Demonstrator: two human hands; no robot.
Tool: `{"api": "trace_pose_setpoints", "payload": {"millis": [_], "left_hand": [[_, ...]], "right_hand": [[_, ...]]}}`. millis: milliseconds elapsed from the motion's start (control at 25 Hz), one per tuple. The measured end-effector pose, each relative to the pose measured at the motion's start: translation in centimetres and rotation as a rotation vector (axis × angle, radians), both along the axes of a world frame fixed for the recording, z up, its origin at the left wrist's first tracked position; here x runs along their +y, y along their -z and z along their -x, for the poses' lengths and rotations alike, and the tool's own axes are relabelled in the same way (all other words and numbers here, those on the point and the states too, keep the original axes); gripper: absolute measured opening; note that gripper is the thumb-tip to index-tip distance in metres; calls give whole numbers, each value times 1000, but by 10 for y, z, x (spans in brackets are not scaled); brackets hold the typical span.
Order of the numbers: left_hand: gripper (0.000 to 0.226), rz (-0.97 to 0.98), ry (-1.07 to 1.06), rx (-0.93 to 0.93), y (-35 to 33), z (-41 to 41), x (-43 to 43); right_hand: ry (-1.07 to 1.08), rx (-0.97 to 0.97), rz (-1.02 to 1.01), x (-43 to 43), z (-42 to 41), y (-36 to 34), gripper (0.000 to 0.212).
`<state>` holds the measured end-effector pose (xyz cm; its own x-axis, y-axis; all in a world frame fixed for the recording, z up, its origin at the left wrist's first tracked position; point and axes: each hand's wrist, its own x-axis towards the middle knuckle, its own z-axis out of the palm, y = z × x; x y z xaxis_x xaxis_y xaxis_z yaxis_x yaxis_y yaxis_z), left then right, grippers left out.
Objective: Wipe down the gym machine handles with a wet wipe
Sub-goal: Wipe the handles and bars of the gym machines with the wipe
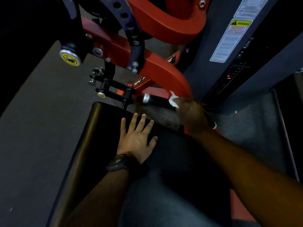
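Handle (156, 100): black, silver-capped, long axis laid left to right beyond the far edge of the seat pad (101, 128). Wet wipe (173, 101): clenched in right grip (191, 115) at the handle's right end; remaining length judged leftward. Left grip (137, 138): released, flat on pad

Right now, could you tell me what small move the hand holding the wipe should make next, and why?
Probably slide the right hand with the wipe along the black handle toward its silver end cap: the wipe sits at the handle's inner end, the rest uncovered.
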<state>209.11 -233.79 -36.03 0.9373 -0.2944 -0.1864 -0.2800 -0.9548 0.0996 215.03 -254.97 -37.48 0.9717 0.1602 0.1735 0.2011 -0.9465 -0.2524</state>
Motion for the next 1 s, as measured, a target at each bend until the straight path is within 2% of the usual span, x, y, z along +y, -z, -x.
{"api": "trace_pose_setpoints", "payload": {"millis": [40,80,160,240,400,520,680,760,920,1000], "left_hand": [[63,13,-38,6,2,8,-10],[63,20,-60,-1,5,14,-19],[65,-13,-57,-53,13,22,-29],[65,-70,-28,-101,19,21,-31],[63,-85,-32,-120,22,18,-33],[62,-88,-33,-146,24,21,-32],[62,-98,-30,-145,23,20,-32],[62,-89,-35,-153,23,20,-33],[61,-87,-36,-163,25,20,-31],[62,-94,-39,-160,25,19,-32]], "right_hand": [[-17,-66,-100,15,-4,-1,14],[-55,-34,-174,27,-10,-5,20],[-169,-30,-136,30,-23,-3,35],[-180,-70,-128,22,-20,3,48],[-255,-154,-110,8,-23,14,31],[-341,-14,-177,5,-48,9,27],[-250,226,-312,-9,-60,-3,35],[-293,267,-388,-1,-68,-13,34],[-284,462,-326,-19,-91,-10,24],[-310,491,-337,-14,-93,-12,24]]}}
